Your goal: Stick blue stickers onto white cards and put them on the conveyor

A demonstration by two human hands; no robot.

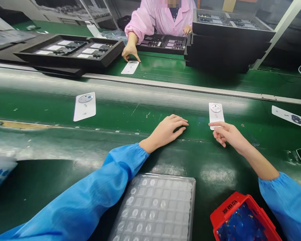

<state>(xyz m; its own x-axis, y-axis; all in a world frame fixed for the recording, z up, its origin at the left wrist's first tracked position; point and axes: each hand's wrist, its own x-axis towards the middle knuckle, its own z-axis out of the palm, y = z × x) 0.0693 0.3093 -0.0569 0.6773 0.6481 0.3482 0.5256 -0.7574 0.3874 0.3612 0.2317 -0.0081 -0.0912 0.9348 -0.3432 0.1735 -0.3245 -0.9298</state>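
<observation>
White phone back cover (216,115) at fingertips of my right hand (229,135), can't tell if pinched; left hand (167,130) loosely spread.

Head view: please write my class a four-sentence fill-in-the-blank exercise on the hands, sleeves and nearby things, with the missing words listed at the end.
1. The camera wearer's hand at a white panel is the ____ one.
2. The wearer's sleeves are coloured ____.
3. The co-worker's sleeve is coloured ____.
4. In the picture, the compartmented tray lies to the ____ of the red box.

Missing words: right; blue; pink; left.
</observation>
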